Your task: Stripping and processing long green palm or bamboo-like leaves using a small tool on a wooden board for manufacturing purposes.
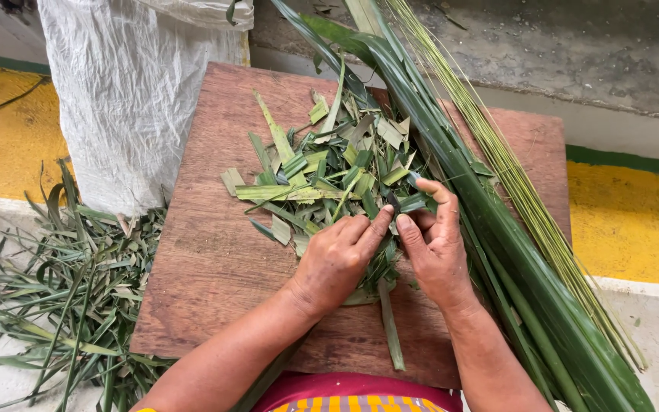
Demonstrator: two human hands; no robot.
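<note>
Green leaf strip (409, 203) — between both grips

A white woven sack (127, 91) stands beyond the left hand, on a grey floor (573, 53) with yellow bands (634, 221).

Single head-mounted view. We look steeply down from above the person's own forearms, facing forward and away from the body, at close range. The wooden board (215, 259) fills the centre of the frame and serves as our reference plane; its near edge meets the lap at the bottom. The far edge of the picture reaches a concrete ledge (573, 53). We have no second view to compare.
</note>
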